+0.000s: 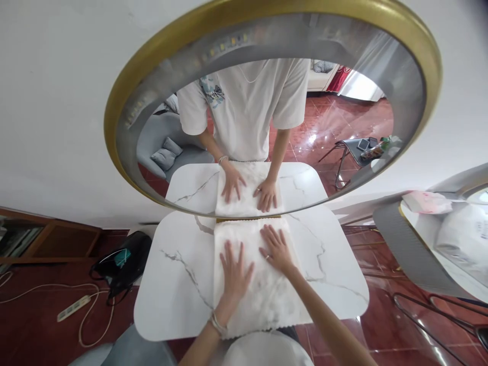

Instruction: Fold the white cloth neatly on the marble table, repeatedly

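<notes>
A white cloth with scalloped edges lies spread over the middle of a white marble-patterned table, its near end reaching the table's front edge. My left hand rests flat on the cloth's left half, fingers spread, a bracelet at the wrist. Farther up on the right, my right hand presses flat on the cloth with fingers stretched out and a ring on one finger. Neither hand grips anything. Small wrinkles run through the cloth. A large gold-framed mirror above the table reflects both hands and the cloth.
On the left floor sit a black bag and a power strip with its cable. At right stands another white table carrying a pink packet and a white plastic bag. A wooden cabinet is at far left.
</notes>
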Tool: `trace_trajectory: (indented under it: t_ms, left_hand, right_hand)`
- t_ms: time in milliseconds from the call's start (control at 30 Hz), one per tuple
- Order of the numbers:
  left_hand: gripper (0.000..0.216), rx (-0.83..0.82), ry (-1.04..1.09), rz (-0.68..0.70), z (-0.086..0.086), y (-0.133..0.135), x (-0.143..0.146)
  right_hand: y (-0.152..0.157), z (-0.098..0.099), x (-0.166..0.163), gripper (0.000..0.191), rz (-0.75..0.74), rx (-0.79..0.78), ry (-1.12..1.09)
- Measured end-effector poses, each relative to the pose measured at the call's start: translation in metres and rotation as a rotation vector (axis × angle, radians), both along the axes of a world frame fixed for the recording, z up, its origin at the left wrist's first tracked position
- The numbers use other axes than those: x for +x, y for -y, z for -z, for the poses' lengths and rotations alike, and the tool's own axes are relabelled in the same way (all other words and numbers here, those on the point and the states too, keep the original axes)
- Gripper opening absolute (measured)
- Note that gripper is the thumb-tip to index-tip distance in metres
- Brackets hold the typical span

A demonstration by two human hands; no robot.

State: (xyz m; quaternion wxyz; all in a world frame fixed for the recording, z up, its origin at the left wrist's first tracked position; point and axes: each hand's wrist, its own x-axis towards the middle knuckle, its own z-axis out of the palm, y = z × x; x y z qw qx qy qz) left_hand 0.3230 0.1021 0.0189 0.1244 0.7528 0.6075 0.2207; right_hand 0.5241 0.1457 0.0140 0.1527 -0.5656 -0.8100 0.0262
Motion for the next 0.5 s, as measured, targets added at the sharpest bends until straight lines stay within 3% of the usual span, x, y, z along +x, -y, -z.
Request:
trace_trajectory:
  t_ms: [100, 200, 267, 400, 500]
  left_hand:
    - [0.071, -0.057, -0.055, 0.199, -0.004, 0.052, 0.022]
    - [0.070, -0.047, -0.119, 0.284, -0.004, 0.072, 0.022]
    - [0.068, -0.025, -0.162, 0.248, -0.004, 0.074, 0.012]
    - [0.065, 0.007, -0.236, 0.152, -0.006, 0.077, -0.020]
    - [0.064, 0.016, -0.295, 0.129, -0.006, 0.085, -0.051]
  right_hand:
    - [0.006, 0.003, 0.035, 0.061, 0.082, 0.038, 0.006]
    - [0.030, 0.002, 0.038, 0.061, 0.211, 0.126, -0.049]
    - [0.060, -0.001, 0.025, 0.062, 0.230, 0.125, -0.069]
    - [0.126, -0.009, -0.016, 0.069, 0.125, -0.025, 0.011]
    - [0.147, -0.015, -0.051, 0.073, 0.080, -0.060, 0.051]
